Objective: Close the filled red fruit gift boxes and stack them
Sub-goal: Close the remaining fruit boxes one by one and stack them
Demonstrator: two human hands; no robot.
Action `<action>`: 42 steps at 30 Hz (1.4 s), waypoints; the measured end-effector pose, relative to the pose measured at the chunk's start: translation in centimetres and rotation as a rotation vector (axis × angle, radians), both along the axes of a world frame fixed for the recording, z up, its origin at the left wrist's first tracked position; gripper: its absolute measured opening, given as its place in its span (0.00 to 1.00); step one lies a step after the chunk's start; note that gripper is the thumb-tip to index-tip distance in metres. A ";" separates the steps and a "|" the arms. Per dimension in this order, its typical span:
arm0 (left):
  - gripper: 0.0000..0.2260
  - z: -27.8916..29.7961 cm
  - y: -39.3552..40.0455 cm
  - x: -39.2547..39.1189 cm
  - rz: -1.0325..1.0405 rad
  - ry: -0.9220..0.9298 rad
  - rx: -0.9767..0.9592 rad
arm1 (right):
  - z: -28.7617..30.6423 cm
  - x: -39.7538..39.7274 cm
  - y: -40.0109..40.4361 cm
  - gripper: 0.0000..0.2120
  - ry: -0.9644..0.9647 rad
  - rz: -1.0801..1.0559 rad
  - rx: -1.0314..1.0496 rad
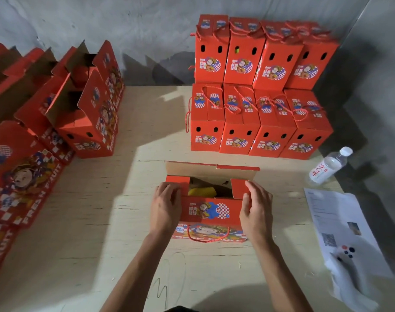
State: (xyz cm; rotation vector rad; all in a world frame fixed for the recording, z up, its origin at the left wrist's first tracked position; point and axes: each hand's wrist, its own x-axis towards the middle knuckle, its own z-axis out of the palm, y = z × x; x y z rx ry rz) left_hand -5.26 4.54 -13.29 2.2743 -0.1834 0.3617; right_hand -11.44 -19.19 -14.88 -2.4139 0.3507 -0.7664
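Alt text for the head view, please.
Left hand and right hand press the side flaps of an open red fruit gift box inward on a table. Closed boxes stand stacked behind, open boxes at left.

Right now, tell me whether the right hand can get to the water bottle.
Probably yes. The right hand rests on the open box's right side flap, and only bare table lies between it and the water bottle standing further right.

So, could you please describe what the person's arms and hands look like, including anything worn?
The left hand and right hand are bare, with no gloves, rings or watch visible. Both forearms are bare too; no sleeves show in view.
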 end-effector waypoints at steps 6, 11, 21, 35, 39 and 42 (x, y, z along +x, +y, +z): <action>0.24 2.9 -0.1 1.4 0.114 0.279 -0.277 | 1.8 0.7 -1.1 0.43 0.046 0.045 0.096; 0.31 3.5 0.8 2.7 0.040 0.415 -0.428 | 2.1 1.1 -1.6 0.43 0.076 0.073 0.072; 0.30 -0.8 1.1 -0.8 -0.013 0.164 -0.053 | 0.5 -1.5 -1.4 0.38 0.218 0.174 0.039; 0.19 -0.6 1.7 2.8 -0.178 0.152 0.055 | 1.3 0.5 -2.4 0.28 0.173 0.113 -0.092; 0.17 -0.2 1.4 2.6 -0.139 0.052 0.124 | 1.3 0.5 -2.3 0.27 0.154 0.092 -0.136; 0.14 -0.2 1.1 1.8 -0.147 -0.127 0.289 | 1.1 0.0 -2.3 0.25 0.112 0.091 -0.181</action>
